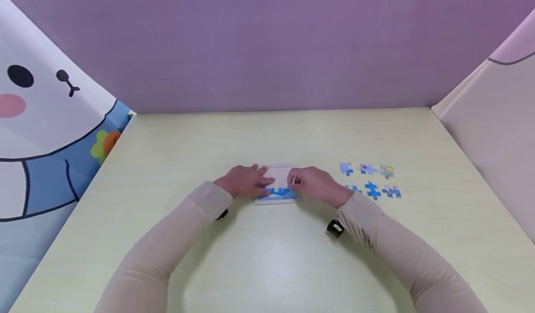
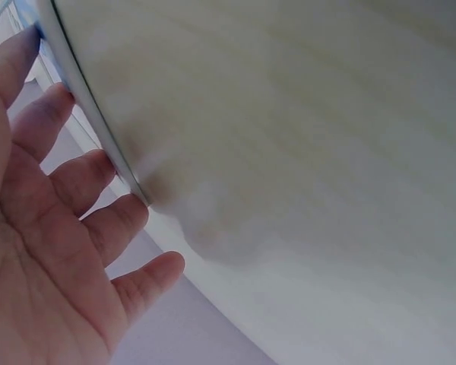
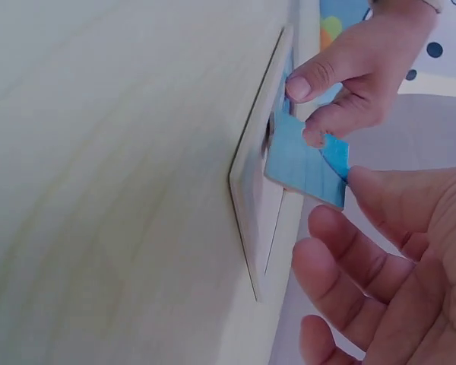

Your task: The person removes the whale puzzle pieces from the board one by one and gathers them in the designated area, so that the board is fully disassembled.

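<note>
A small puzzle board (image 1: 277, 173) with a pale rim lies mid-table. Blue puzzle pieces (image 1: 277, 196) fill its near edge, while its upper part shows bare. My left hand (image 1: 246, 181) rests on the board's left side with fingers spread; in the left wrist view its fingertips touch the board's edge. Over the board's right side, my right hand (image 1: 317, 185) pinches a puzzle piece between thumb and fingers. In the right wrist view that blue puzzle piece (image 3: 296, 163) is tilted against the board, and the left hand (image 3: 365, 68) is just beyond it.
Loose puzzle pieces lie in two rows to the right, among them a blue piece (image 1: 372, 190) and one with a yellow sun pattern (image 1: 387, 171). My right hand partly covers one blue piece (image 1: 354, 188). A purple panel (image 1: 276, 48) stands behind the table.
</note>
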`<state>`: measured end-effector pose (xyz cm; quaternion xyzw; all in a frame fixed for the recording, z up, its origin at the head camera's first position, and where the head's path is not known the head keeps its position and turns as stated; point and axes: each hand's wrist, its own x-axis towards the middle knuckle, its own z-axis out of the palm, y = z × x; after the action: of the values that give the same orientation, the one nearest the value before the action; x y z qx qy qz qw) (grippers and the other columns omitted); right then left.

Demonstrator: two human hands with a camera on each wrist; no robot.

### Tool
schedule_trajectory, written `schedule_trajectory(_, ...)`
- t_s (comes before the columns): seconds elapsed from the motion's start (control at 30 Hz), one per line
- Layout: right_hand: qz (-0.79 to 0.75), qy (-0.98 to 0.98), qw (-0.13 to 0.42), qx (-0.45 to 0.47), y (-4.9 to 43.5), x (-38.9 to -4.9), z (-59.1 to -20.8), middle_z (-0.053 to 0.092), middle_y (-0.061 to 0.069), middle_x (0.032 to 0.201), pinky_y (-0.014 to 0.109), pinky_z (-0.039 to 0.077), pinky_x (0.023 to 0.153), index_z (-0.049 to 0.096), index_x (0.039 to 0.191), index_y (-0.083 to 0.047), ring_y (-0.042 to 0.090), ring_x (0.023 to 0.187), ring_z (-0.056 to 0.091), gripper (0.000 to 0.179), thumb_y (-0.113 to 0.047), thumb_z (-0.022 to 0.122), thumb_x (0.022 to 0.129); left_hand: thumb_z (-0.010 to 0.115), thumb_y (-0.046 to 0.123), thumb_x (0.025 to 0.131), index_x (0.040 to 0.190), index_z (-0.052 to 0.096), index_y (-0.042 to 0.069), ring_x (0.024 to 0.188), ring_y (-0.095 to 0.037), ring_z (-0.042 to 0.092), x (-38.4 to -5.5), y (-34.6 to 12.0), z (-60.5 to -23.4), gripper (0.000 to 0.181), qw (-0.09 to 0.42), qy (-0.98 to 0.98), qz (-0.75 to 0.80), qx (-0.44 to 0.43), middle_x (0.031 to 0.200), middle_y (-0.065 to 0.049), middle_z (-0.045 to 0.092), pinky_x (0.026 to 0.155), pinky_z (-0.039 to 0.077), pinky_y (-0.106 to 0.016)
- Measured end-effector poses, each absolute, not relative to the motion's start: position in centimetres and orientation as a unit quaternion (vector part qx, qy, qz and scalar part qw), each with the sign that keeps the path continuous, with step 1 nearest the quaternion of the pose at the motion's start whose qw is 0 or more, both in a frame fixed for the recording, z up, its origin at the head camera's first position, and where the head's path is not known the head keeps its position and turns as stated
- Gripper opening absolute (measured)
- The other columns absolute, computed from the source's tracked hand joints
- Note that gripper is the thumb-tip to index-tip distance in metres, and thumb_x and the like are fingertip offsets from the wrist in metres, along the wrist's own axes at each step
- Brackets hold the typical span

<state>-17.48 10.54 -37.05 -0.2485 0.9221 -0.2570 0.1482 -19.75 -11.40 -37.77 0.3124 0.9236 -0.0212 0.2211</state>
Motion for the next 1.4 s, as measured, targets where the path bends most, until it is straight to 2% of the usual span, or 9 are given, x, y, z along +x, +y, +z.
schedule_trajectory(0.13,-0.294,0.913,0.144,-0.245,11.2,-17.4,-37.1,0.066,0.001,0.086,0.033,0.046,0.069,0.065,0.092,-0.012,0.017,0.077,0.057,0.005,-0.009,0.061,0.092,0.051,0.048,0.096,0.145,0.041,0.029,0.139,-0.034,0.028,-19.7,-11.3,-37.6,0.053,0.229,0.925,-0.019,0.304,0.154,-0.009,0.028,0.093,0.045,-0.043)
schedule_trajectory(0.4,-0.344,0.894,0.164,-0.235,12.9,-17.6,-37.3,0.066,0.002,0.087,0.032,0.047,0.069,0.065,0.091,-0.007,0.019,0.079,0.057,0.009,-0.002,0.058,0.091,0.05,0.047,0.096,0.145,0.041,0.028,0.141,-0.034,0.025,-19.9,-11.4,-37.5,0.053,0.234,0.926,-0.014,0.298,0.155,-0.009,0.026,0.099,0.04,-0.047)
schedule_trajectory(0.73,-0.36,0.887,0.188,-0.219,15.4,-17.4,-38.0,0.066,0.003,0.087,0.032,0.047,0.068,0.065,0.091,-0.005,0.017,0.077,0.056,0.007,-0.003,0.058,0.09,0.053,0.046,0.096,0.143,0.043,0.027,0.141,-0.035,0.024,-19.8,-11.5,-38.1,0.052,0.233,0.924,0.014,0.303,0.154,-0.01,0.027,0.1,0.039,-0.046)
schedule_trajectory(1.13,-0.363,0.886,0.197,-0.21,17.1,-17.1,-38.1,0.061,0.0,0.075,0.031,0.043,0.063,0.064,0.089,-0.004,0.015,0.067,0.049,0.006,-0.002,0.058,0.089,0.052,0.047,0.096,0.144,0.042,0.028,0.141,-0.034,0.024,-20.0,-11.4,-38.3,0.053,0.229,0.923,0.008,0.309,0.154,-0.009,0.026,0.1,0.039,-0.046)
schedule_trajectory(1.4,-0.376,0.882,0.201,-0.202,18.0,-16.8,-38.0,0.058,-0.001,0.069,0.031,0.043,0.063,0.065,0.089,-0.003,0.015,0.065,0.049,0.004,-0.005,0.061,0.089,0.053,0.047,0.096,0.144,0.042,0.029,0.142,-0.033,0.022,-19.9,-11.6,-38.3,0.053,0.242,0.924,0.007,0.297,0.155,-0.008,0.024,0.102,0.037,-0.047)
